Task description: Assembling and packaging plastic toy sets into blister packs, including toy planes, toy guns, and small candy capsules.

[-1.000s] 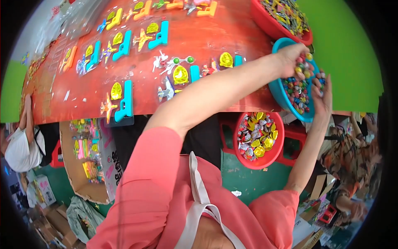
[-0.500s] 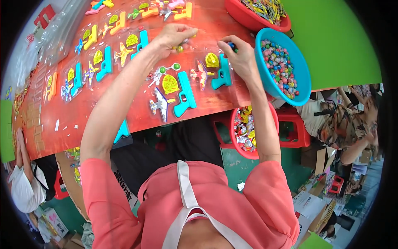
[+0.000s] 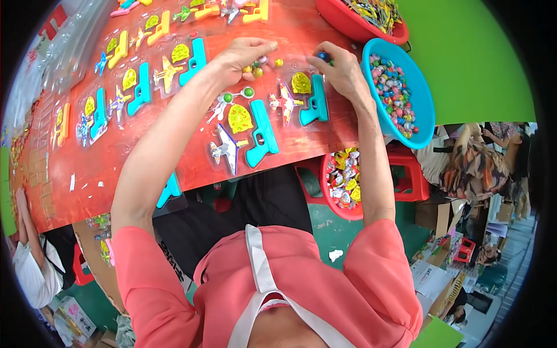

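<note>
My left hand [image 3: 242,57] is curled over the table's far middle, fingers bent round several small colourful balls [image 3: 257,72]. Just beyond its fingertips a single yellow ball [image 3: 279,62] shows. My right hand [image 3: 347,75] is half closed beside the blue basin, pinching a small dark blue ball [image 3: 323,56]; whether it holds more is hidden. Below the hands lie clear blister trays with a turquoise toy pistol [image 3: 262,134], a toy plane [image 3: 227,148] and a yellow round piece [image 3: 239,119]. A second turquoise pistol [image 3: 315,101] lies under my right hand. Green balls [image 3: 248,92] sit in the nearer tray.
The blue basin [image 3: 428,93] holds many small balls. Behind it stands a red basin [image 3: 328,13] of thin yellow and black pieces. Below the table edge a red tub [image 3: 333,203] of wrapped pieces rests by a red stool [image 3: 413,174]. More filled trays cover the table's left.
The yellow ball has come into sight past my left fingertips. My right hand has shifted slightly right, toward the blue basin. The view has turned a little.
</note>
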The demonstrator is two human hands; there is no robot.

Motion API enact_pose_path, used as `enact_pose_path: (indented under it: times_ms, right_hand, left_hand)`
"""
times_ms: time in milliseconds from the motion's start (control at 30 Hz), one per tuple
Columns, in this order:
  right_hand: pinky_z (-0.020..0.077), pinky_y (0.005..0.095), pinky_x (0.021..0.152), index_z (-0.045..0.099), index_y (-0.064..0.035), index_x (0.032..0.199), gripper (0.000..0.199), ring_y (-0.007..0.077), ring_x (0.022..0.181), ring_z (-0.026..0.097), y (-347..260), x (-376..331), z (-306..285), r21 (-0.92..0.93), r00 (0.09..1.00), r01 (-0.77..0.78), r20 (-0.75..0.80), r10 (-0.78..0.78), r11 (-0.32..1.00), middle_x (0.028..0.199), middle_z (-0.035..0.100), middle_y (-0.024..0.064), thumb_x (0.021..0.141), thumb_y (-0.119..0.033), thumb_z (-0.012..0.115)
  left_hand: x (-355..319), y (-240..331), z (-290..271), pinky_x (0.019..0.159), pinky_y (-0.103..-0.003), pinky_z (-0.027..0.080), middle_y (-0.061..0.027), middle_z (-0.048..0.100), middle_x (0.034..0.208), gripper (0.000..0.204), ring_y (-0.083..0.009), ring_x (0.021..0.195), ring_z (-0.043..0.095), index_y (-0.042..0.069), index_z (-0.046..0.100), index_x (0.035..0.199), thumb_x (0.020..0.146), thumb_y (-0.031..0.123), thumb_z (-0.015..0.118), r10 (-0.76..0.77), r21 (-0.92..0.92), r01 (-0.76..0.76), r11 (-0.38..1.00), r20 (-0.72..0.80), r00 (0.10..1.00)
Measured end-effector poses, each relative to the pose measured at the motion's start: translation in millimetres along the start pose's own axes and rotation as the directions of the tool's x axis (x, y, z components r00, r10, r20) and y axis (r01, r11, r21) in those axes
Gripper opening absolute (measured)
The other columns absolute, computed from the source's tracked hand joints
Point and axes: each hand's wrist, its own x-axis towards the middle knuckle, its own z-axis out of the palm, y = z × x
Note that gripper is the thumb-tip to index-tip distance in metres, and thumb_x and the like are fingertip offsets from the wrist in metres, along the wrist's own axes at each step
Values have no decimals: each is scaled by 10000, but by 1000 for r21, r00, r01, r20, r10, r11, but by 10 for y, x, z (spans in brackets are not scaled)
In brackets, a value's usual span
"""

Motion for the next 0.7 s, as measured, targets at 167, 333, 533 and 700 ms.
enact_pose_path:
  times_ms: [167,333,533,700]
  right_hand:
    - [494,372,611,661,-17,989,291,241,648,659,134,105,151,-282,972,231,22,-234,931,731,658,151,830,-253,724]
    - [487,340,598,672,-15,979,248,200,652,660,129,159,-11,-123,999,41,7,-41,992,720,670,125,838,-219,690]
    - [403,220,560,660,-34,903,178,44,650,514,-8,137,13,333,976,-47,218,-28,942,753,611,-34,890,-211,677]
    - [315,177,489,637,-49,909,156,1,570,460,-634,310,221,544,912,-166,402,-81,822,686,553,-49,905,-201,670]
  left_hand:
    - [-218,-40,-175,458,-202,345,-99,666,935,384,-66,731,579,53,589,1242,928,255,677,-41,-326,70,943,96,995]
    - [-501,-132,-451,525,-230,388,-168,614,1110,369,-178,952,618,-8,560,1253,927,135,657,-52,-497,72,865,55,997]
    - [-956,-164,-606,646,-234,477,-171,638,1081,435,-193,996,632,-8,521,1269,866,25,681,28,-469,-32,882,-15,999]
    - [-1199,6,-949,682,-258,550,-205,618,1089,447,-209,874,634,-15,482,1273,852,-68,619,81,-506,-119,854,-97,992]
